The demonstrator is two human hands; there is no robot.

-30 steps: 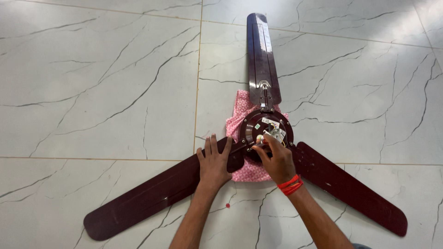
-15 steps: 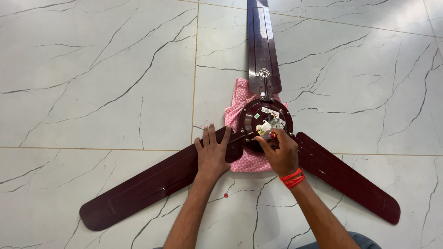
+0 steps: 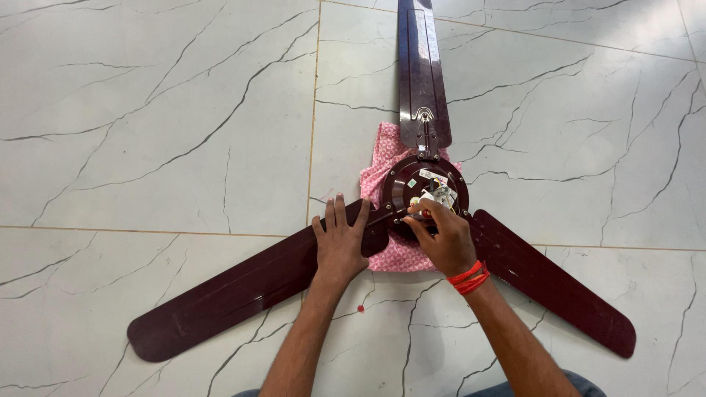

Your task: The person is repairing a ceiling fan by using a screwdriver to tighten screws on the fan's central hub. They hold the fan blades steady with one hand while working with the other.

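A maroon three-bladed ceiling fan (image 3: 412, 242) lies on the white marble floor (image 3: 147, 132), its round motor hub (image 3: 423, 192) resting on a pink patterned cloth (image 3: 386, 158). The left hand (image 3: 340, 241) lies flat and released, fingers spread, pressing on the lower-left blade (image 3: 243, 290) just beside the hub. The right hand (image 3: 440, 239), a red thread band (image 3: 468, 277) on its wrist, pinches the whitish wiring piece (image 3: 439, 195) at the hub's middle. A small pale rectangular label (image 3: 428, 175) and a tiny green sticker (image 3: 412, 183) sit on the hub's face. A small red speck (image 3: 360, 308) lies on the floor near the left forearm.
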